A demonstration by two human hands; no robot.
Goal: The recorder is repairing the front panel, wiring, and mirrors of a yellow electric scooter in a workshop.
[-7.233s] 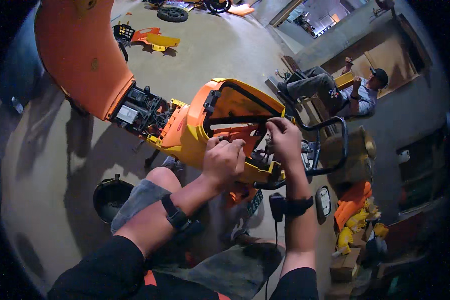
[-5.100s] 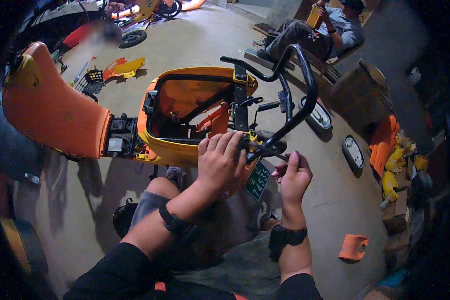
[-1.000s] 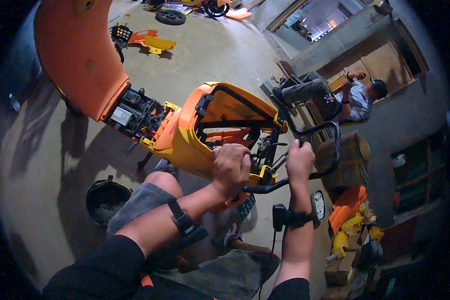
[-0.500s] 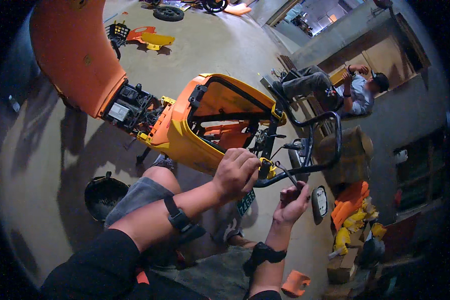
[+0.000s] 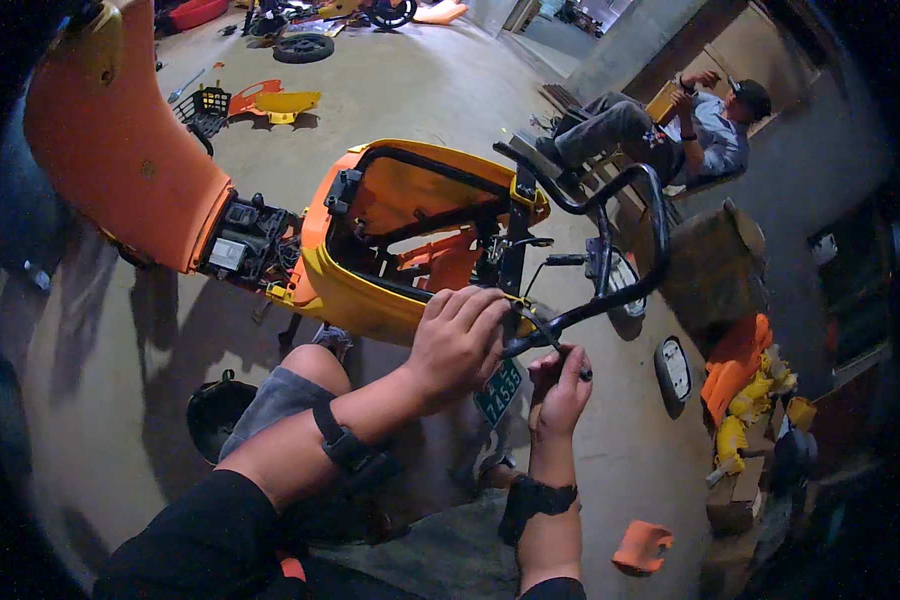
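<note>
My right hand (image 5: pixel 558 392) is closed round the handle of a slim dark wrench (image 5: pixel 544 328), whose far end reaches the yellow bracket area beside the rear rack. My left hand (image 5: pixel 458 342) is curled at the rear edge of the body, close to the wrench's far end; its fingertips and whatever they pinch are hidden. Before me stands a partly stripped orange and yellow scooter (image 5: pixel 365 285), its rear compartment uncovered. A black tubular rack (image 5: pixel 660 235) sticks out from its tail, and a green number plate (image 5: pixel 498 392) hangs beneath my left hand.
A person (image 5: pixel 705 130) sits at the right wall, holding a yellowish piece. Orange and yellow panels (image 5: pixel 735 370) are piled at right, near a white-and-black oval part (image 5: pixel 673 370). One orange piece (image 5: pixel 643 547) lies nearby. A black basin-like part (image 5: pixel 220 415) is left of my knee.
The wrench's head has come in closer to my left hand, and my right hand has moved left with it. The view has shifted, sliding the scooter up and left.
</note>
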